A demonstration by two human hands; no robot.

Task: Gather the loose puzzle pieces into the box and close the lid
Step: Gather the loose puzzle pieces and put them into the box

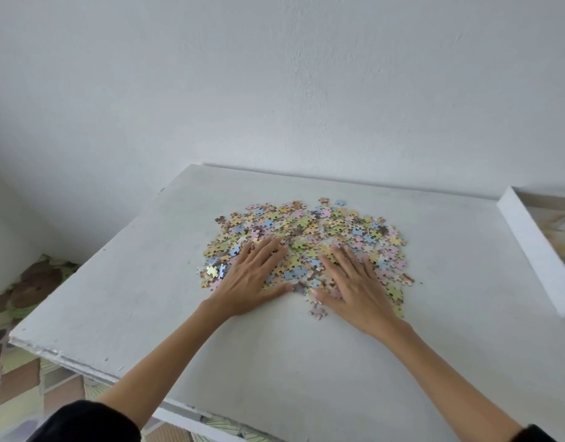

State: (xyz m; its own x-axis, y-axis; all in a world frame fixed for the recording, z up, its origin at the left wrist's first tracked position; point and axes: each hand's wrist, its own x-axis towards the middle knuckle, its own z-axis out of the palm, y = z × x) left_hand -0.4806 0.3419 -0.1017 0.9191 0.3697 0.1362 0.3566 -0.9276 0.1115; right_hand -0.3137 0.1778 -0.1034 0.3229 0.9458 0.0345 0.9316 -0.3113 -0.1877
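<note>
Both hands are lying flat, fingers straight, on the pieces [306, 224]: the left hand [255, 275] at the pile's 7 o'clock, the right hand [354, 288] at 5 o'clock. The pile is sitting mid-table [140, 275], so gathering is seemingly just starting. Next, I judge, the pieces need heaping and carrying to the box [529, 247], which is sitting at 3 o'clock, well apart and partly cut off. Nothing is lying between.
</note>
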